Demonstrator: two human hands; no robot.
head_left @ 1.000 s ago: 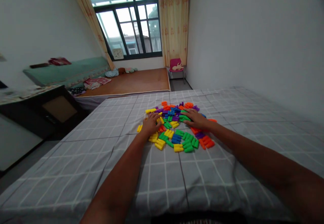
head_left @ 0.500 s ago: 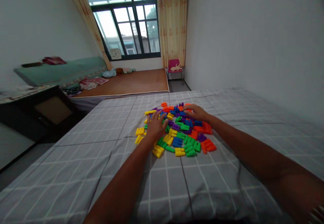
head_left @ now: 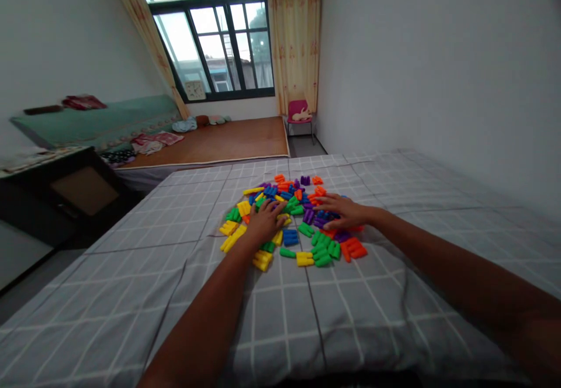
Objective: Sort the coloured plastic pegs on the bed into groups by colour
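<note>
Many small plastic building pieces in several colours lie spread on the grey checked bedsheet [head_left: 280, 312]. My left hand [head_left: 266, 220] rests over the left part of the pile, fingers apart, covering some pieces. Beside its wrist lie yellow pieces [head_left: 262, 260] and a blue piece [head_left: 290, 236]. My right hand [head_left: 342, 211] lies palm down on the right part, fingers stretched toward purple pieces [head_left: 309, 217]. Green pieces [head_left: 323, 253] and an orange piece [head_left: 353, 249] sit nearer to me. What is under both palms is hidden.
A dark cabinet [head_left: 56, 192] stands at the left. Beyond the sheet is a bed with a brown mat [head_left: 232, 139], with clothes on it. A pink chair [head_left: 298, 109] stands by the curtain [head_left: 295, 43] and window. A white wall [head_left: 438, 66] runs along the right.
Both hands have come slightly nearer to me, sliding over the pile. Pieces have shifted and spread, with more gaps in the middle. The view has turned a little.
</note>
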